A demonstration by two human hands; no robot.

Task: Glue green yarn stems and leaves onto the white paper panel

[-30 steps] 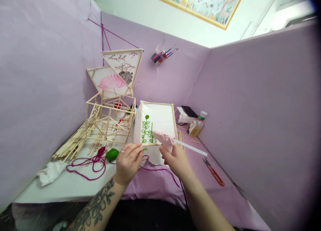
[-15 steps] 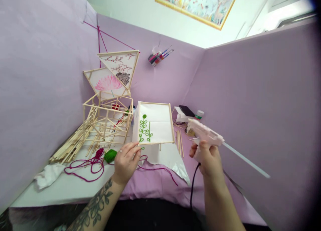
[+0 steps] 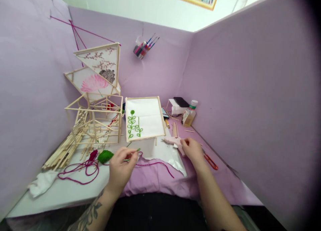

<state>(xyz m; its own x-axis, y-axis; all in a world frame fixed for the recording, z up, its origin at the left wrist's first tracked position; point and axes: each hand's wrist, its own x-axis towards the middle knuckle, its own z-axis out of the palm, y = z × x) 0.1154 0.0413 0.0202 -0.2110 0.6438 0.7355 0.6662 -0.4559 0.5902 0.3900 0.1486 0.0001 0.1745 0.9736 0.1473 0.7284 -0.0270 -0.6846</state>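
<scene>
My left hand pinches a short piece of green yarn between thumb and fingertips, just below the framed white panel. On that panel green yarn forms two leafy stems, one topped by a round coil. My right hand has its fingers curled at the rear of a pale pink glue gun, which lies on its side on the table with its nozzle to the left. The far side of its grip is partly hidden by the hand. A green yarn ball sits left of my left hand.
An open stick frame and a heap of wooden sticks stand at left. Magenta yarn trails across the table. Orange-handled scissors, a bottle and loose sticks lie at right. Painted panels hang behind.
My right hand has lowered the glue gun from the air to the table. My left hand has drawn back from the panel's lower edge with the green yarn piece. The view has shifted.
</scene>
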